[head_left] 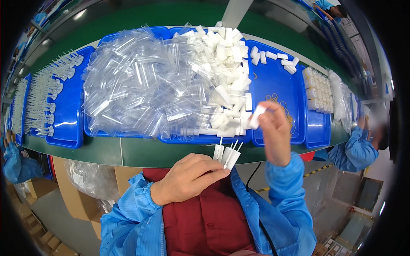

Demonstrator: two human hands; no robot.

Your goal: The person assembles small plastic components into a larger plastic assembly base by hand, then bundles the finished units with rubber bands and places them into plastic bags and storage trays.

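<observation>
My left hand point(188, 177), in front of my body at the bench's near edge, is closed on a small bunch of white foam-like pieces point(231, 158) with thin white rods sticking up from them. To the right, my right hand point(277, 133) is raised over the near end of a blue tray and slightly blurred. Between its thumb and fingers it grips a small white block point(257, 117). Similar white blocks point(230, 81) lie heaped just left of that hand. Clear plastic sleeves point(136, 81) form a large pile farther left.
The blue tray point(273, 77) under my right hand holds loose rubber bands point(275, 100) and a few white blocks. Rows of white rod-like parts point(40, 102) fill trays at left. Bundled pieces point(317, 89) are stacked at right. Co-workers in blue sleeves point(356, 147) sit on both sides.
</observation>
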